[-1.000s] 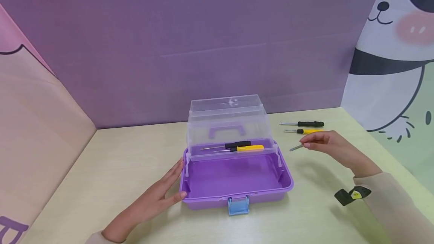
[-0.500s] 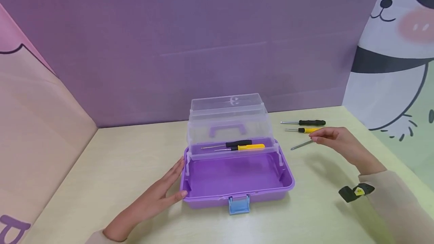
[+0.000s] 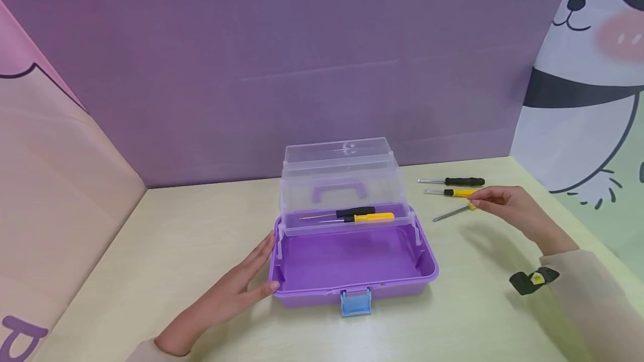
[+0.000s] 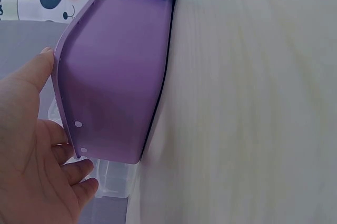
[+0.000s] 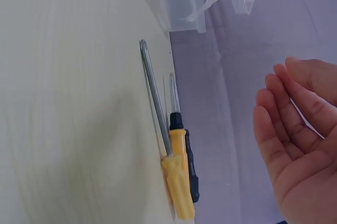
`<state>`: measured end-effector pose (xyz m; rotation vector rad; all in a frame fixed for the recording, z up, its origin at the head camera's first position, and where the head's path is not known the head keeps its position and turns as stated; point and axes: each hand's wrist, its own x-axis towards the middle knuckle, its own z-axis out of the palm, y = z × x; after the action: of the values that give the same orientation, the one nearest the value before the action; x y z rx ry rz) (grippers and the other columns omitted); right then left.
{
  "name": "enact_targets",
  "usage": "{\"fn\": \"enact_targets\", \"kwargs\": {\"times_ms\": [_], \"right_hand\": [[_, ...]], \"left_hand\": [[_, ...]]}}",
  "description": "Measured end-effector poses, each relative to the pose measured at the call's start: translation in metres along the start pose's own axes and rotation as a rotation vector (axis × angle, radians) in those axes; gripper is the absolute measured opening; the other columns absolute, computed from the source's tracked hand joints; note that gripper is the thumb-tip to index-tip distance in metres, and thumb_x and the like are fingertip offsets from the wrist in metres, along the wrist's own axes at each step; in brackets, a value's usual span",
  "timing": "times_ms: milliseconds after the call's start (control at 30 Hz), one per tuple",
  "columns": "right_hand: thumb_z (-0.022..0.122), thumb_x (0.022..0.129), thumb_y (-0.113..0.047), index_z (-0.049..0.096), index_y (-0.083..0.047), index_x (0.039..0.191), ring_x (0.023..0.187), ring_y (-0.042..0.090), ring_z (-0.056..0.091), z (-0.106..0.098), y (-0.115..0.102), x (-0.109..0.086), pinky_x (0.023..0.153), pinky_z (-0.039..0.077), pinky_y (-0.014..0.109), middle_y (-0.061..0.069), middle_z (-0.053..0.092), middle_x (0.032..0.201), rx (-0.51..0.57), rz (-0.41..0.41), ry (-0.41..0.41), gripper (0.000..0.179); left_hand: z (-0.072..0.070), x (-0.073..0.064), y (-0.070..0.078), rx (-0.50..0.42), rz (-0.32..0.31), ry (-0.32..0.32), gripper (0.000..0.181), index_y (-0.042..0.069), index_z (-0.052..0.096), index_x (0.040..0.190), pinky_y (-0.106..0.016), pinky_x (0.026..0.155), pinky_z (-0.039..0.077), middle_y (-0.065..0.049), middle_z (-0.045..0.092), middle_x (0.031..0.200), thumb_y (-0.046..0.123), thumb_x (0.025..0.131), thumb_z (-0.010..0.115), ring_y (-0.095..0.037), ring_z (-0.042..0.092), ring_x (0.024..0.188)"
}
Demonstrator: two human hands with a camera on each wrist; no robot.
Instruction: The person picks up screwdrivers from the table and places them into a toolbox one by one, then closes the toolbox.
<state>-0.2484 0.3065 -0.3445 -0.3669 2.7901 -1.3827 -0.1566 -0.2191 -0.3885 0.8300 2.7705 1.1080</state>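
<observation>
My left hand lies against the left end of the purple toolbox, fingers extended along its side and thumb at the front rim; in the left wrist view its fingertips touch the upper edge. My right hand hovers over the table right of the box, fingers loosely bent. Beneath it lies a yellow-handled screwdriver, its handle mostly covered in the head view. The right wrist view shows that screwdriver whole, apart from the hand. Behind it lie a smaller yellow-and-black screwdriver and a black-handled one.
The box's clear lid stands raised at the back. Its tray holds a black screwdriver and a yellow screwdriver. A blue latch hangs at the front. A purple backdrop rises behind the table.
My right hand has shifted right and slightly back, uncovering more of the nearest screwdriver, which stays lying on the table. My left hand keeps its place on the box.
</observation>
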Motion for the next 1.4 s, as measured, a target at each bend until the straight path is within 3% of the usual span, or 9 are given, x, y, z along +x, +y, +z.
{"fn": "enact_targets", "kwargs": {"times_ms": [167, 567, 833, 1400], "right_hand": [[0.063, 0.092, -0.023, 0.062, 0.006, 0.111, 0.082, -0.005, 0.06, -0.005, 0.004, 0.0, 0.073, 0.049, 0.012, -0.017, 0.066, 0.09, -0.044, 0.007, 0.017, 0.035], [0.06, 0.093, -0.025, 0.06, 0.007, 0.116, 0.08, -0.005, 0.057, -0.019, 0.013, 0.001, 0.072, 0.048, 0.011, -0.01, 0.066, 0.099, -0.135, 0.033, 0.039, 0.039], [0.061, 0.093, -0.025, 0.058, 0.008, 0.116, 0.084, -0.002, 0.06, -0.027, 0.021, 0.005, 0.073, 0.048, 0.011, -0.022, 0.061, 0.095, -0.102, 0.03, 0.024, 0.04], [0.061, 0.093, -0.02, 0.057, 0.008, 0.119, 0.086, -0.003, 0.06, -0.032, 0.032, 0.015, 0.074, 0.048, 0.011, 0.007, 0.065, 0.109, -0.129, 0.047, -0.021, 0.039]], "left_hand": [[0.0, 0.0, 0.0, 0.003, -0.002, 0.0, 0.075, 0.018, 0.008, 0.153, -0.059, 0.106, 0.026, -0.001, 0.004, 0.159, 0.032, 0.095, 0.055, -0.036, 0.014, 0.142], [0.001, -0.001, 0.001, 0.008, -0.002, 0.008, 0.076, 0.017, 0.009, 0.153, -0.062, 0.104, 0.028, -0.003, 0.005, 0.159, 0.031, 0.095, 0.056, -0.037, 0.016, 0.141], [0.001, 0.0, 0.001, 0.014, -0.003, 0.005, 0.075, 0.016, 0.009, 0.153, -0.062, 0.104, 0.027, -0.007, 0.005, 0.158, 0.031, 0.095, 0.055, -0.038, 0.016, 0.14], [0.0, 0.0, 0.001, 0.011, -0.009, 0.005, 0.075, 0.019, 0.009, 0.153, -0.063, 0.103, 0.028, -0.006, 0.006, 0.159, 0.031, 0.095, 0.056, -0.037, 0.016, 0.141]]}}
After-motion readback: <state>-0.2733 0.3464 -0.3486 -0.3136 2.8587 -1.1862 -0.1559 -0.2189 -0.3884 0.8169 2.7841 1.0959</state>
